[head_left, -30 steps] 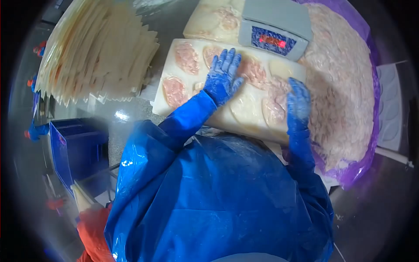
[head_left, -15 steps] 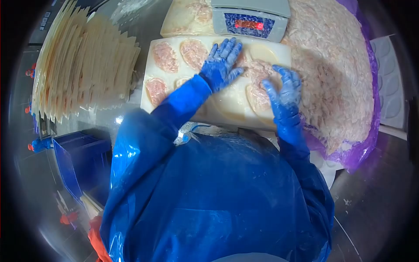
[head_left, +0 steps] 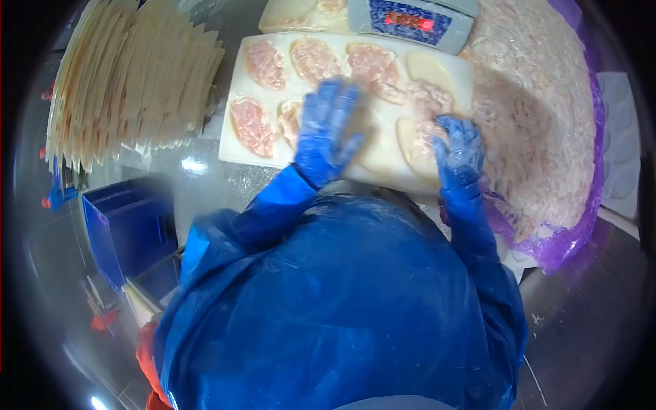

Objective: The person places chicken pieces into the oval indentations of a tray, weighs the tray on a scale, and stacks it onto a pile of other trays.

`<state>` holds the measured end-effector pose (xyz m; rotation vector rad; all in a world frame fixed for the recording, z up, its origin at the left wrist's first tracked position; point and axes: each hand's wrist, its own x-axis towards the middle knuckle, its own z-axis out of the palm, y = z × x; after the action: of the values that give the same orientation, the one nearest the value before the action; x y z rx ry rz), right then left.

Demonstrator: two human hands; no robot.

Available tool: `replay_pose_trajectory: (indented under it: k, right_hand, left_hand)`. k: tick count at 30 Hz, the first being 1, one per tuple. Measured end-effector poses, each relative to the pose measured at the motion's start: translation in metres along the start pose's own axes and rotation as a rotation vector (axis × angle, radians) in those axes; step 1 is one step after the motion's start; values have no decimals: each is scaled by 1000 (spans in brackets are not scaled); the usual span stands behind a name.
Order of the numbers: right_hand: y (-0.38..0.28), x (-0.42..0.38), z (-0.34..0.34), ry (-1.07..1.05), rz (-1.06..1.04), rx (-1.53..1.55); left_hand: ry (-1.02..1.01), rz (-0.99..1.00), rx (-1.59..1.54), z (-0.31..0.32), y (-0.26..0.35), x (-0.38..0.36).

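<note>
A white tray [head_left: 260, 158] with oval hollows lies in front of me, several of the hollows filled with pale pink raw meat [head_left: 372, 65]. My left hand [head_left: 328, 126], in a blue glove, is flat with outstretched fingers over the tray's near row, partly covering a filled hollow. At the tray's right end, my right hand [head_left: 461, 147] curls its gloved fingers around loose raw meat [head_left: 429, 102] that lies across two hollows. Its fingertips are partly hidden in the meat.
A big heap of raw meat [head_left: 540, 130] on purple plastic film [head_left: 570, 246] adjoins the tray on the right. Behind the tray stands a scale [head_left: 413, 20] with a red display. Stacked pale sheets [head_left: 130, 89] are at left, above a blue crate [head_left: 130, 225].
My left hand has moved left and nearer, uncovering the filled hollow in the far row. My right hand has closed in on the loose meat. The view has shifted slightly.
</note>
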<state>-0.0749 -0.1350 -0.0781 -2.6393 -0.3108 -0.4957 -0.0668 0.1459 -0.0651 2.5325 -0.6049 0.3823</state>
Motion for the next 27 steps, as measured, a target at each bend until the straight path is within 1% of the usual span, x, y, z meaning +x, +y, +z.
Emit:
replay_pose_trajectory:
  k: [2, 3, 4, 6, 7, 8, 9, 10, 11, 12, 13, 14, 15, 16, 17, 18, 20, 21, 22, 24, 26, 27]
  right_hand:
    - [16, 2, 13, 76, -89, 45]
    - [20, 1, 12, 85, -103, 12]
    - [27, 1, 12, 78, -116, 28]
    - [38, 2, 9, 102, 46, 138]
    - [31, 6, 3, 93, 31, 141]
    - [22, 12, -8, 27, 257, 514]
    - [14, 17, -16, -50, 489, 882]
    - [11, 21, -18, -66, 476, 883]
    - [11, 25, -20, 0, 350, 750]
    - [12, 27, -22, 68, 225, 617]
    - [20, 25, -21, 63, 215, 619]
    - [31, 22, -19, 67, 362, 934]
    - [40, 20, -15, 70, 511, 1247]
    - [42, 21, -14, 77, 562, 1320]
    - [40, 23, -13, 83, 573, 1321]
    - [39, 25, -12, 84, 590, 1322]
    - [34, 27, -10, 75, 604, 1307]
    - [32, 27, -9, 65, 613, 1300]
    - [30, 27, -8, 55, 621, 1292]
    - [25, 22, -5, 29, 634, 1268]
    - [17, 16, 0, 4, 660, 1263]
    - [12, 13, 3, -11, 669, 1259]
  left_hand:
    - [103, -169, 45, -26, -30, -21]
    - [95, -238, 109, -42, -35, -32]
    - [98, -255, 122, -52, -36, -33]
    - [61, -330, 150, -59, -40, -33]
    - [90, -298, 89, -48, -39, -29]
    - [98, -315, 90, -39, -39, -25]
    - [-15, -313, 129, -31, -40, -22]
    - [-128, -309, 167, -26, -44, -19]
    - [-121, -322, 170, -19, -53, -19]
    - [-113, -250, 191, -11, -64, -21]
    - [-103, -175, 211, -8, -69, -23]
    - [-95, -180, 211, -12, -71, -26]
    - [-39, -200, 125, -19, -75, -29]
    - [14, -214, 38, -25, -78, -32]
    - [17, -265, 77, -43, -64, -28]
    - [10, -261, 75, -42, -58, -30]
    - [-92, -10, -29, -36, -47, -31]
    - [-195, 35, 33, -38, -40, -32]
    - [-190, 49, 28, -41, -39, -32]
    - [-422, -40, -29, -51, -44, -36]
    - [-413, 10, -73, -46, -55, -39]
    - [-422, 15, -178, -42, -59, -37]
